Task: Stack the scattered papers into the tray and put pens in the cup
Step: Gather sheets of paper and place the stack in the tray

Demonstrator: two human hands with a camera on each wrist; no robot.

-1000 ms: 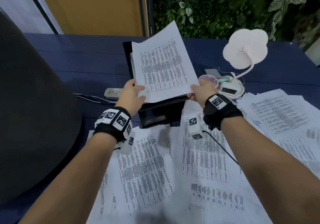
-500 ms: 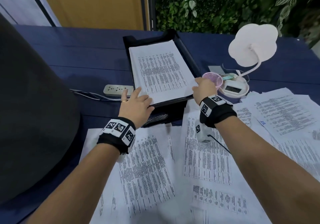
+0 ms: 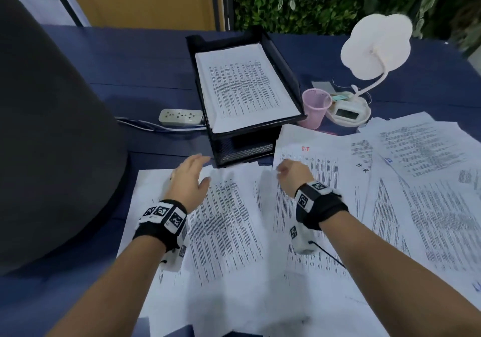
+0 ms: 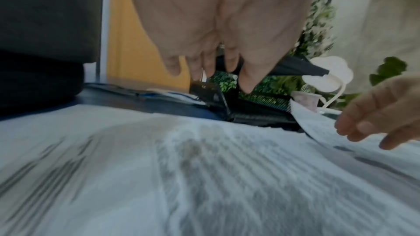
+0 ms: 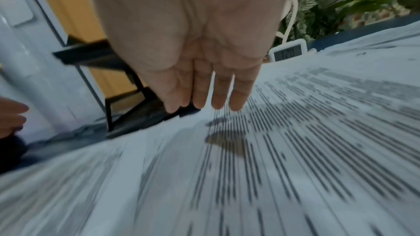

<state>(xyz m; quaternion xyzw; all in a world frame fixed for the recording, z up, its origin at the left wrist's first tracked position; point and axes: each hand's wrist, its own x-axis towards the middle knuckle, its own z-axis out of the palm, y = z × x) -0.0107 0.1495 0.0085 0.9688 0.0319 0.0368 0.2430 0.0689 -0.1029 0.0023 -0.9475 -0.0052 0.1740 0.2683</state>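
Observation:
A black mesh tray (image 3: 282,58) stands at the table's middle with a stack of printed papers (image 3: 244,89) lying flat in its top level. A pink cup (image 3: 316,107) stands just right of it. Several printed sheets (image 3: 226,227) lie scattered and overlapping across the near table. My left hand (image 3: 191,178) hovers over them in front of the tray, fingers extended (image 4: 213,64) and holding nothing. My right hand (image 3: 291,172) is low over a sheet to the right, fingers straight (image 5: 204,87), beside a raised paper edge (image 4: 318,125). No pen shows.
A white power strip (image 3: 181,116) with cables lies left of the tray. A white cloud-shaped lamp (image 3: 377,45) on a base with a small display (image 3: 348,112) stands behind the cup. A large dark grey object (image 3: 52,128) fills the left side. Plants line the back.
Both hands lowered the held sheet onto the tray's stack, let it go, and drew back toward me over the scattered papers. The cup is now uncovered.

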